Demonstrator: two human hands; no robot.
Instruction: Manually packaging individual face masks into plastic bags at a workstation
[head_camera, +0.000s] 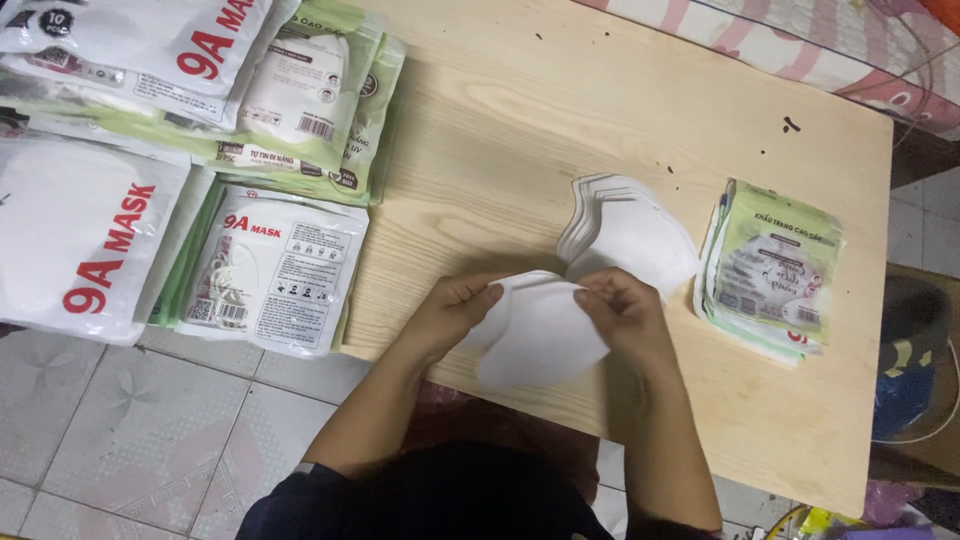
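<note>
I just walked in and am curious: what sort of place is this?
Probably a home workspace for packing face masks: a low wooden table over tiled floor, sealed mask packets, and loose white masks beside the hands.

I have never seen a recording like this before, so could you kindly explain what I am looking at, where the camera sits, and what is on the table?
There is no machine here: a person works with two bare hands, and the single picture comes from a camera worn on their head, looking down. The left hand and the right hand together hold one folded white face mask above the near edge of a light wooden table. Just beyond it lies a small stack of white masks, fanned slightly. To the right of that sits a pile of flat green-and-white pouches. On the left, larger packs of masks, white with red lettering or green-edged, overlap one another on the table's left end and beyond it. Pale floor tiles show below.
</note>
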